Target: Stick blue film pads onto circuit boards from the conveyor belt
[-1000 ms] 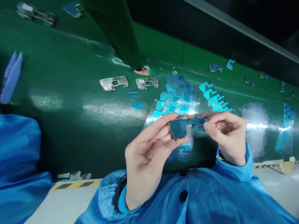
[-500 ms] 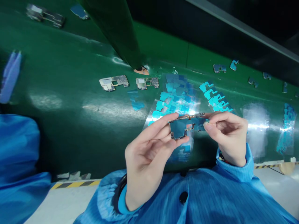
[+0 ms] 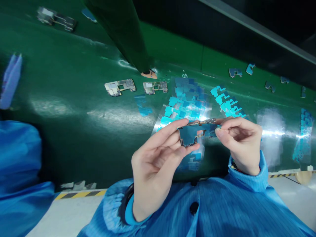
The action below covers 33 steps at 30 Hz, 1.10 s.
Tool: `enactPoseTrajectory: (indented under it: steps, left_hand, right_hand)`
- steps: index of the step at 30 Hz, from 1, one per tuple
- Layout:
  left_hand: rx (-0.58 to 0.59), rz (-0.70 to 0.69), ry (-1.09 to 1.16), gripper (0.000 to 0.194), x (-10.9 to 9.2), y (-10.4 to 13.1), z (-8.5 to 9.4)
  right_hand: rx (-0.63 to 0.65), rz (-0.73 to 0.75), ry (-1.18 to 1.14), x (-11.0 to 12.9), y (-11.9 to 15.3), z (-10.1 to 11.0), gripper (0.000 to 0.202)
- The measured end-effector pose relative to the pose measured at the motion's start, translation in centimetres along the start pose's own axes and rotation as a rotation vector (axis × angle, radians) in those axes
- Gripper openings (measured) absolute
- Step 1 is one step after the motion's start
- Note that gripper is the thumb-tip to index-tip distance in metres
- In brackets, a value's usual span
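Raised above the green worktop, a phone circuit board [image 3: 189,135] has dark blue film over its face. My left hand [image 3: 158,161] is closed around the board's left part, thumb below and fingers along the upper edge. At the other end, my right hand [image 3: 239,141] pinches the blue film [image 3: 210,131] with thumb and forefinger; whether it also grips the board there is hidden. Beyond my hands lies a clear sheet with overlapping blue film pieces [image 3: 184,98]. Two bare circuit boards, one farther left [image 3: 120,87] and one nearer [image 3: 155,87], rest on the worktop.
A dark green post [image 3: 123,36] slants down to the worktop. Behind it, a strip carries several boards [image 3: 235,72]. A second film sheet [image 3: 227,102] lies right. Purple tweezers-like tools [image 3: 11,82] and another person's blue sleeve [image 3: 19,171] are at left.
The boards along the back strip have shifted slightly right, while the nearer boards and film sheets stay put. Both my hands and the board they hold look almost the same.
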<state>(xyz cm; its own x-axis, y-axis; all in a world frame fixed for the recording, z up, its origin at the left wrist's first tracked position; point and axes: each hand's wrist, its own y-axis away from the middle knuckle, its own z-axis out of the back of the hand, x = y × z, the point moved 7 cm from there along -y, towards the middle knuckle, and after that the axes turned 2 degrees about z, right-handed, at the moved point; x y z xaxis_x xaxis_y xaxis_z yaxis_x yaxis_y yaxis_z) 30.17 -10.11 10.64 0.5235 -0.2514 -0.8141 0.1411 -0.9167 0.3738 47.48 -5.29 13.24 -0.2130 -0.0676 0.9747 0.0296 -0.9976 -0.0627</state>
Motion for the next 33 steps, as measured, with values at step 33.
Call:
enactPoseTrajectory:
  steps: [33]
  left_hand:
    - [-0.105, -0.086, -0.146, 0.017, 0.32, -0.74, -0.32]
  right_hand:
    - [-0.015, -0.06, -0.086, -0.3, -0.21, -0.59, 0.015]
